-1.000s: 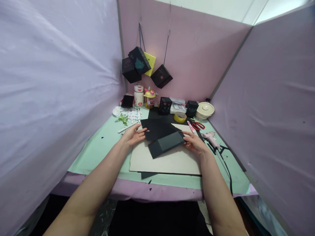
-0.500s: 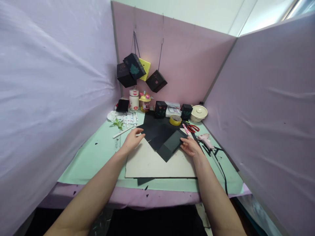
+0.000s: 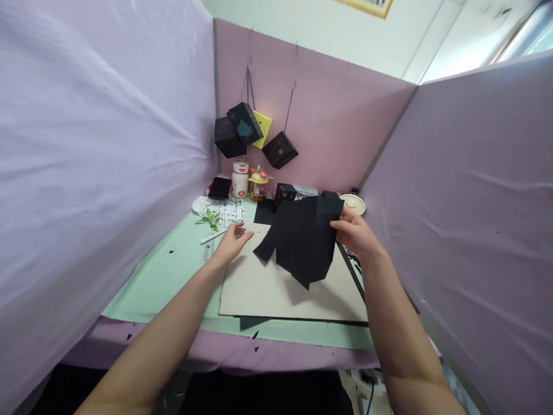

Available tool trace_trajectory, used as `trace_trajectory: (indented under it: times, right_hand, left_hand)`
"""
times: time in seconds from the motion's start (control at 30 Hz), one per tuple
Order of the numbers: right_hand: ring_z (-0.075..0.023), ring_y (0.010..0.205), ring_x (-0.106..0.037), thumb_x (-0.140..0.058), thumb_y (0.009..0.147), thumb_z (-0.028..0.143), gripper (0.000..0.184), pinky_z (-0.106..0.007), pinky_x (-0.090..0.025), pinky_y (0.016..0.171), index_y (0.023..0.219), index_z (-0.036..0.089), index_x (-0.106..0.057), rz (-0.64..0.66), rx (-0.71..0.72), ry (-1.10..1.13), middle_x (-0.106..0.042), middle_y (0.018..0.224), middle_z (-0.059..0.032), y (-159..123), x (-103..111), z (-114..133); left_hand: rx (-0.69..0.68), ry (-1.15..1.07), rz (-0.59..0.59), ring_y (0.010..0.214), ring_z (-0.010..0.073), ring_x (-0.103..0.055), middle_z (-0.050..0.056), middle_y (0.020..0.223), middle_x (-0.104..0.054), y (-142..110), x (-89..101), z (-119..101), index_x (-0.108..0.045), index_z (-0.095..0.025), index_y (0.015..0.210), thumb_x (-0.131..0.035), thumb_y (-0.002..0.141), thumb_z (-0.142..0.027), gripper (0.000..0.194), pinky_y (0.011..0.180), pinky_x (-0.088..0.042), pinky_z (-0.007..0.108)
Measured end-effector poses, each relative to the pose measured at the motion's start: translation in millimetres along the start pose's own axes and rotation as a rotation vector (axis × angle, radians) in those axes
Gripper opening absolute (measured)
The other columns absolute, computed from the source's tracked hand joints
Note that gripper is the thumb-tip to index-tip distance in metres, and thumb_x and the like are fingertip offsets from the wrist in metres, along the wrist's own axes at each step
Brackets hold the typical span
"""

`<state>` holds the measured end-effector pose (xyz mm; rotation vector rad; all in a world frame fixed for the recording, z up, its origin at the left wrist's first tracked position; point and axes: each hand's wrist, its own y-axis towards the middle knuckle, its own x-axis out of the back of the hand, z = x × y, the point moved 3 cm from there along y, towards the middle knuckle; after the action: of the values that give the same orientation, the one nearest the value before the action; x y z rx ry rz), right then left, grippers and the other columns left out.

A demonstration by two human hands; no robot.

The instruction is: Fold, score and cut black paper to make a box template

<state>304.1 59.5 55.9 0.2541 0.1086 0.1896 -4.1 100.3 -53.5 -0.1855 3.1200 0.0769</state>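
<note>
My right hand [image 3: 355, 231] pinches the upper right edge of a large black paper sheet [image 3: 305, 239]. The sheet has cut, angular edges and hangs raised over a pale board [image 3: 254, 294]. Left of the paper, my left hand [image 3: 234, 241] hovers over the board's left edge with its fingers apart and nothing in them. A white stick-like pen [image 3: 212, 237] lies just beyond that hand, beside a clear ruler [image 3: 208, 251]. Part of another black sheet [image 3: 263, 211] shows behind the raised one. The tape and scissors are hidden from view.
Markers [image 3: 230, 212], green leaves [image 3: 209, 219], a white bottle [image 3: 240, 180] and a yellow-lidded jar [image 3: 259, 185] stand at the back left. A black box [image 3: 285, 193] and a cream lidded bowl [image 3: 353, 204] are behind the paper. Black boxes [image 3: 280, 150] hang above. Cloth walls enclose the sides.
My right hand has lifted the black paper off the board, moving up and right. It now covers the tape and nearby boxes. My left hand stays nearly in place; the view has tilted slightly.
</note>
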Motion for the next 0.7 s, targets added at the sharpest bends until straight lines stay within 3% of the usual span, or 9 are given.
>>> trace_trajectory:
  times: [0.1, 0.2, 0.3, 0.43, 0.5, 0.6, 0.7]
  right_hand:
    - [-0.0249, 0.081, -0.070, -0.081, 0.061, 0.023, 0.041, -0.035, -0.057, 0.063, 0.100, 0.027, -0.067, 0.018, 0.041, -0.058, -0.073, 0.084, -0.0008, -7, -1, 41]
    - [-0.0249, 0.079, -0.070, -0.082, 0.060, 0.020, 0.044, -0.036, -0.056, 0.063, 0.101, 0.027, -0.068, 0.010, 0.059, -0.092, -0.072, 0.084, -0.0015, -18, 3, 64]
    - [-0.0214, 0.069, -0.070, -0.081, 0.062, 0.021, 0.042, -0.034, -0.056, 0.060, 0.102, 0.026, -0.069, 0.027, 0.065, -0.108, -0.072, 0.082, -0.0016, -23, 12, 67]
    - [-0.0209, 0.073, -0.070, -0.080, 0.064, 0.020, 0.044, -0.034, -0.057, 0.064, 0.107, 0.026, -0.068, -0.010, 0.022, -0.074, -0.074, 0.090, -0.0026, -21, 29, 46]
    - [-0.0203, 0.075, -0.070, -0.079, 0.065, 0.021, 0.044, -0.034, -0.057, 0.067, 0.107, 0.026, -0.069, -0.023, -0.009, -0.068, -0.074, 0.093, -0.0024, -19, 38, 33]
    - [-0.0192, 0.075, -0.070, -0.079, 0.067, 0.022, 0.039, -0.032, -0.056, 0.067, 0.105, 0.025, -0.070, -0.041, -0.054, -0.081, -0.075, 0.092, -0.0021, -19, 49, 17]
    - [-0.0184, 0.078, -0.069, -0.079, 0.068, 0.022, 0.036, -0.030, -0.055, 0.070, 0.103, 0.024, -0.071, -0.072, -0.086, -0.101, -0.076, 0.094, -0.0018, -20, 54, 8]
  left_hand:
    - [0.039, -0.068, 0.079, 0.124, 0.0287, -0.052, 0.014, 0.132, -0.057, -1, -2.7, -1, -0.055, -0.025, 0.116, -0.078, 0.071, -0.044, 0.054, 0.104, -0.038, 0.043]
    - [0.041, -0.151, 0.180, 0.130, 0.0252, -0.050, 0.012, 0.139, -0.054, -4, -6.7, -6, -0.055, -0.029, 0.123, -0.074, 0.077, -0.048, 0.054, 0.106, -0.037, 0.038]
    - [0.019, -0.263, 0.312, 0.128, 0.0235, -0.053, 0.011, 0.136, -0.059, -10, -11.3, -14, -0.057, -0.029, 0.124, -0.074, 0.078, -0.047, 0.052, 0.105, -0.039, 0.035]
    - [0.041, -0.381, 0.595, 0.105, 0.0239, -0.066, 0.012, 0.117, -0.069, -19, -18.5, -21, -0.066, -0.022, 0.117, -0.079, 0.075, -0.040, 0.047, 0.092, -0.048, 0.034]
    - [0.081, -0.371, 0.591, 0.093, 0.0227, -0.068, 0.011, 0.106, -0.072, -20, -18.2, -20, -0.071, -0.018, 0.105, -0.084, 0.068, -0.034, 0.042, 0.084, -0.051, 0.033]
    - [0.100, -0.364, 0.490, 0.082, 0.0197, -0.068, 0.009, 0.093, -0.074, -17, -15.9, -15, -0.074, -0.015, 0.087, -0.087, 0.062, -0.031, 0.032, 0.079, -0.051, 0.031]
    - [0.093, -0.369, 0.420, 0.079, 0.0176, -0.067, 0.007, 0.088, -0.074, -14, -14.0, -13, -0.074, -0.016, 0.082, -0.088, 0.060, -0.031, 0.030, 0.077, -0.050, 0.029]
